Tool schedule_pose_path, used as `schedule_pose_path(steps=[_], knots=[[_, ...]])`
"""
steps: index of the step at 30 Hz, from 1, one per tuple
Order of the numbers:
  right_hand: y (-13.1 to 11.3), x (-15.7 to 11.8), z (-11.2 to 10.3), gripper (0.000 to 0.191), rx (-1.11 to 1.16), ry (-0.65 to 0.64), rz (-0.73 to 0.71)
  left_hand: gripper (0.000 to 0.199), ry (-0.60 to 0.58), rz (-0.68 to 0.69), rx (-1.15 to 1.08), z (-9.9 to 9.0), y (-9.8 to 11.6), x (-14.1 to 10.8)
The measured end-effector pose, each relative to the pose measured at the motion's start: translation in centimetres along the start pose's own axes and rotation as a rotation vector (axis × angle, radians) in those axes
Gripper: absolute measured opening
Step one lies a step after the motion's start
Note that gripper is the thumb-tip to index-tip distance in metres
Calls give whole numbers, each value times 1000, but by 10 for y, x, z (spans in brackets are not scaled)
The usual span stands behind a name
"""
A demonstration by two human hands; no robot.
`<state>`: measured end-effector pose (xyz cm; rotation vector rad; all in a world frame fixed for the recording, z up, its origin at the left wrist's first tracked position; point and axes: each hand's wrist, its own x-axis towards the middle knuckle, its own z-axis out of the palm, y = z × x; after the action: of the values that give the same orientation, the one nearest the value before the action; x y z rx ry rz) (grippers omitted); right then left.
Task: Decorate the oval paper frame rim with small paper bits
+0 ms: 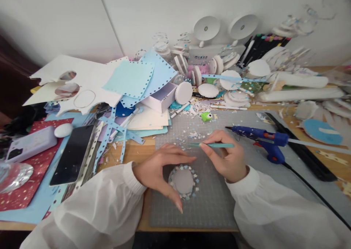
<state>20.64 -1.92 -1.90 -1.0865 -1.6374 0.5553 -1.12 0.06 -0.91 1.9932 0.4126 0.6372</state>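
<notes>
A round white disc (182,180) lies flat on the grey cutting mat (197,214), its rim ringed with small blue and white paper stars. Around its left side curves my left hand (161,168), thumb and fingers spread apart; whether it touches the disc I cannot tell. My right hand (229,157) pinches a pair of teal tweezers (219,145) between thumb and fingers, the tips pointing left above the mat. Whether the tips hold a star is too small to see. Beyond the tweezers, loose paper stars (196,135) are scattered on the mat.
A blue hot glue gun (257,135) with its cord lies to the right, beside a long black bar (301,146). A phone (72,155) and a clear cup (15,176) are at left. Punched paper sheets (131,79), a lilac box (161,97) and white discs (183,92) crowd the back.
</notes>
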Motion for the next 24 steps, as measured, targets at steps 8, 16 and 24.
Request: schedule_pose_path(steps=[8, 16, 24], knots=[[2, -1, 0, 12, 19, -69, -69, 42, 606, -258, -780, -1, 2, 4], [-3, -1, 1, 14, 42, -175, -155, 38, 737, -283, -1087, -8, 0, 7], [0, -1, 2, 18, 43, -151, -188, 47, 681, -266, -1074, -6, 0, 6]])
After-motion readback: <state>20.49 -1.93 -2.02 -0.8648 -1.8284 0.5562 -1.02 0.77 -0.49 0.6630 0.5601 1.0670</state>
